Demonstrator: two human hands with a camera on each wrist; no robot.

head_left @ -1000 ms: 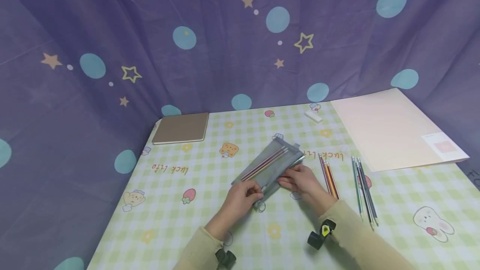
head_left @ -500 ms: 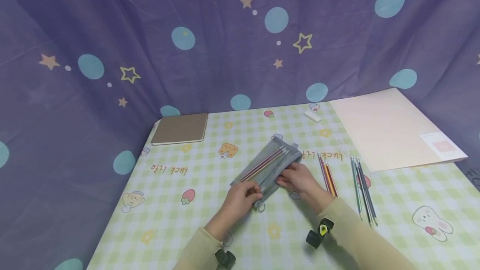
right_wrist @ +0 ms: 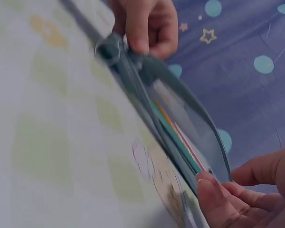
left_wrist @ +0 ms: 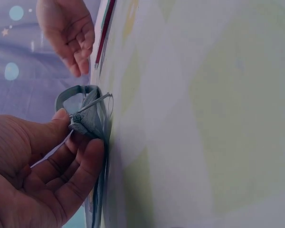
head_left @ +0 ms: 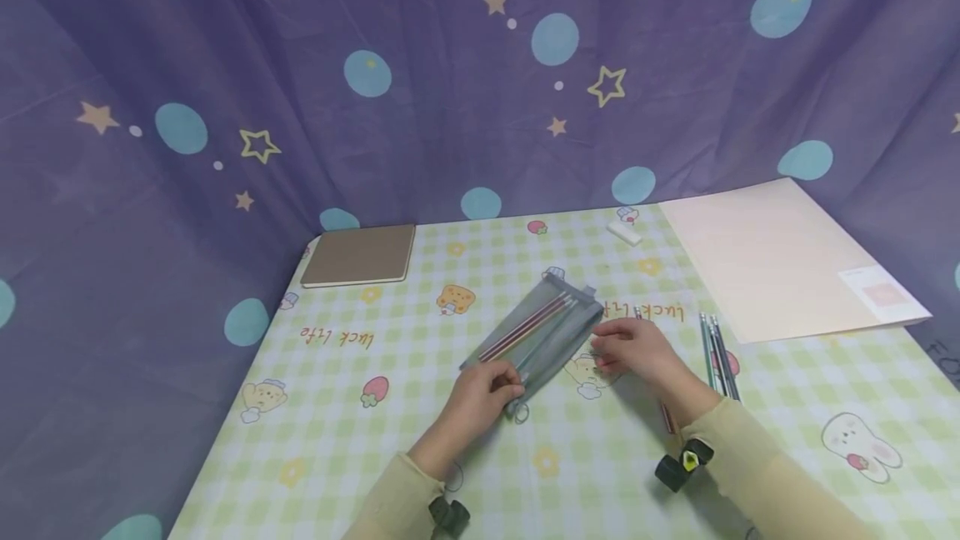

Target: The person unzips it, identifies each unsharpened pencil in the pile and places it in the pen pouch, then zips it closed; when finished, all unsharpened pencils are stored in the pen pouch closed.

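Note:
A grey see-through zip pencil pouch [head_left: 564,355] lies slanted at the table's middle. Several pencils [head_left: 519,332], dark red, yellow and green among them, lie inside. My left hand [head_left: 486,397] pinches the near edge of the pouch beside its ring, between thumb and fingers. In the right wrist view the mouth of the pouch [right_wrist: 184,90] gapes, with coloured pencils visible within. My right hand [head_left: 643,355] hovers just right of the pouch, fingers loosely bent and holding nothing. Its forearm partly covers the loose red and orange pencils [head_left: 667,419] on the cloth.
Green and dark pencils [head_left: 722,361] lie at the right, partly behind the right sleeve. A white eraser [head_left: 624,233] sits at the back. A brown notebook [head_left: 360,256] is at the back left, and a large pale folder [head_left: 780,265] at the back right.
My right hand has let go of the pouch edge and moved right, over the loose red and orange pencils. The left hand keeps its pinch on the pouch.

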